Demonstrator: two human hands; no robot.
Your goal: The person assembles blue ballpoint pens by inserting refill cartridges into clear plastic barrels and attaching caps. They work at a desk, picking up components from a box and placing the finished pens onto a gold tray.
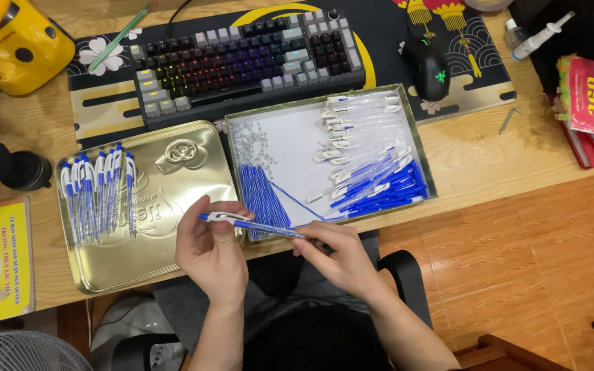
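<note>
Head view: one blue pen (252, 225) is gripped between both hands (211, 251) (338, 257); a dozen-ish finished pens (97, 192) are laid in the gold tin (166, 261), loads of parts (372, 185) are left boxed.

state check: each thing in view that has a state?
left hand: holding pen's clip end
right hand: holding pen's tip end
pen: held level between both hands
gold tin lid: finished pens in a row
parts tray: open, holds refills, barrels
keyboard: backlit
</note>
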